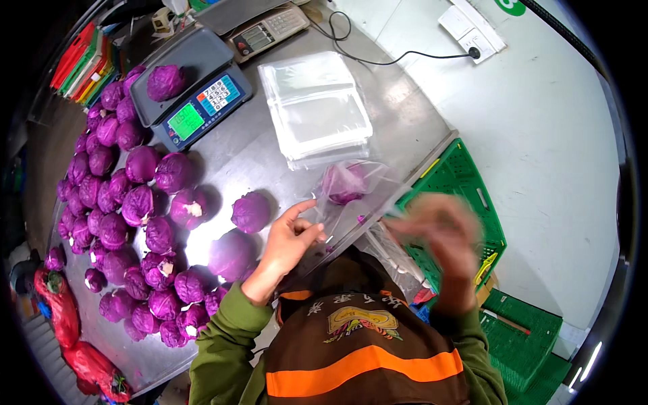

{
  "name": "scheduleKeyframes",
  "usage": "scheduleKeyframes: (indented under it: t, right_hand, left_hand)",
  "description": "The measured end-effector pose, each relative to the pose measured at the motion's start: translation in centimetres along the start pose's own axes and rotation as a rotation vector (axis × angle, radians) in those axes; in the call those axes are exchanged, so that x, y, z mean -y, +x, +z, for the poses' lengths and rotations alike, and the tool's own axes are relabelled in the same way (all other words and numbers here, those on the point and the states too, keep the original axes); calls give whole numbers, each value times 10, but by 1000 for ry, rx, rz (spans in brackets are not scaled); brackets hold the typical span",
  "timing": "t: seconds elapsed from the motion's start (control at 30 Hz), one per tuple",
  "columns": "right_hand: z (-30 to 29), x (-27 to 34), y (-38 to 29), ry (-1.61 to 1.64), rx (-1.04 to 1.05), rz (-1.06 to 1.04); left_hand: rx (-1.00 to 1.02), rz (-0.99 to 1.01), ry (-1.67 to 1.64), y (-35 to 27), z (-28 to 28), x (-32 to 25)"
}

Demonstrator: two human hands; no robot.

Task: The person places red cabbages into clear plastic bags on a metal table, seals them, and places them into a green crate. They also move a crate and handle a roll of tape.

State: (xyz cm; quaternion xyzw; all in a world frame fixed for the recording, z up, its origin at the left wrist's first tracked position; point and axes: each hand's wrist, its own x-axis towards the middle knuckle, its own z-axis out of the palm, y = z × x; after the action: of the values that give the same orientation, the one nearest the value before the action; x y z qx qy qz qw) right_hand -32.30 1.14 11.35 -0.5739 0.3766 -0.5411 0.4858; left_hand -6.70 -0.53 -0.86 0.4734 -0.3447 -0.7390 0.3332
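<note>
A red cabbage [346,183] lies in a clear plastic bag [377,177] near the table's front edge. My left hand [292,235] is just left of the bag, its thumb and index finger curved towards the bag's edge; whether they touch the film is unclear. My right hand [440,228] is blurred, right of the bag and over a green crate; what it holds, if anything, cannot be made out. Two loose cabbages [251,212] lie left of my left hand. A stack of clear bags [324,116] lies behind the bagged cabbage.
Many red cabbages [114,230] cover the left of the metal table [400,119]. One cabbage [165,83] sits on a digital scale [202,109]. A second scale [271,31] stands at the back. Green crates [463,177] are at the right, red net bags [91,362] at lower left.
</note>
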Motion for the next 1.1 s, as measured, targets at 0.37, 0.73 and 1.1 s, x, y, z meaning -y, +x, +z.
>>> scheduleKeyframes:
  t: [0.37, 0.73, 1.1]
  right_hand:
    - [-160, -51, -312, -1364, 554, 1870]
    - [-106, -136, 17, -613, 228, 89]
    - [-104, -177, 1, -245, -11, 142]
  left_hand:
    - [95, 32, 81, 10, -13, -1]
    - [-89, -144, 4, 3, -13, -11]
    - [-132, 836, 683, 56, 12, 52]
